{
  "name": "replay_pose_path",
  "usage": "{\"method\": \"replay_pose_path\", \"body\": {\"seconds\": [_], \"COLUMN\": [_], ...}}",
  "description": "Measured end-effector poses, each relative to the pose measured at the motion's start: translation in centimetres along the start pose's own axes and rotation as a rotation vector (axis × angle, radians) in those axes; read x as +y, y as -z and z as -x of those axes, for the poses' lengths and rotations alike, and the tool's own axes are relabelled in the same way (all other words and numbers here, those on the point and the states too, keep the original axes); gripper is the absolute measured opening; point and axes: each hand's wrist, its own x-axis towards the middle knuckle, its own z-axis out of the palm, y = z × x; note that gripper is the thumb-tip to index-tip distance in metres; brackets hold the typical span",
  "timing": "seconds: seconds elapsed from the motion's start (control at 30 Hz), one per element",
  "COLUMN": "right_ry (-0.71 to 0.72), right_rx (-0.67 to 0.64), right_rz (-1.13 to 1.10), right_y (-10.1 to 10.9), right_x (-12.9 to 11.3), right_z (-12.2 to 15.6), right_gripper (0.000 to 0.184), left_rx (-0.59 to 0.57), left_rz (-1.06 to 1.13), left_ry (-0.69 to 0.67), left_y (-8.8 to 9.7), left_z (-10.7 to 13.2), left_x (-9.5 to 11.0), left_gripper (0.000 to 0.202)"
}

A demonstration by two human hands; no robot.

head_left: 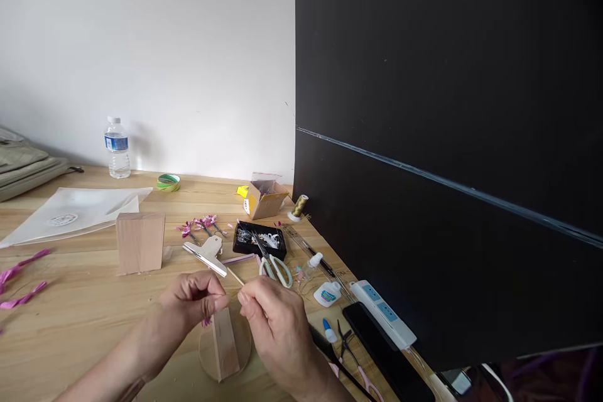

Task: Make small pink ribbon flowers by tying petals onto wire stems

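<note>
My right hand [280,323] is closed around a thin pale wooden stick [234,276], whose tip points up and left. Close beside it, my left hand [198,301] is pinched shut, thumb against fingers. What lies in that pinch is too small to make out. A small magenta scrap [206,322] shows just under the left fingers. Below both hands, a wooden block [226,348] rests on a round wooden disc [205,352]. A silver bulldog clip [207,254] lies just beyond my fingertips. Pink flowers [203,224] on dark stems lie farther back.
White-handled scissors [282,270] lean on a black tray [240,242] of small parts. A glue bottle [327,293], power strip [384,314] and black phone-like slab [386,348] line the right side. A wooden block [140,245] stands left; a water bottle [117,149] is behind.
</note>
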Motion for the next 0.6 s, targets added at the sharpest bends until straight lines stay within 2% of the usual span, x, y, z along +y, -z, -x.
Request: {"method": "replay_pose_path", "body": {"seconds": [0.1, 0.17, 0.23, 0.3, 0.37, 0.43, 0.53, 0.6], "right_ry": [-0.236, -0.372, -0.458, -0.484, -0.438, -0.313, 0.001, 0.245], "right_rx": [0.0, -0.031, -0.073, -0.115, -0.128, -0.053, 0.144, 0.161], "right_rz": [-0.13, -0.245, -0.324, -0.333, -0.263, -0.162, 0.016, 0.147], "right_y": [-0.2, -0.3, -0.4, -0.3, 0.0, 0.4, 1.1, 1.5], "right_x": [-0.5, -0.5, -0.5, -0.5, -0.5, -0.5, -0.3, 0.0], "right_z": [-0.1, -0.4, -0.6, -0.9, -1.0, -0.9, -0.4, -0.2], "right_gripper": [0.023, 0.021, 0.02, 0.02, 0.02, 0.017, 0.015, 0.02], "left_rx": [0.07, 0.108, 0.12, 0.107, 0.072, 0.042, -0.001, -0.055], "left_rz": [-0.299, -0.439, -0.485, -0.437, -0.293, -0.093, 0.198, 0.353], "left_ry": [-0.279, -0.397, -0.414, -0.356, -0.214, -0.034, 0.168, 0.226], "left_y": [0.2, 0.4, 0.6, 0.7, 0.7, 0.6, 0.6, 0.8], "left_z": [-0.2, -0.3, -0.5, -0.7, -0.7, -0.7, -0.4, -0.2], "left_x": [-0.2, -0.4, -0.7, -0.7, -0.5, -0.3, -0.2, -0.4], "left_gripper": [0.027, 0.024, 0.023, 0.023, 0.022, 0.023, 0.028, 0.03]}}
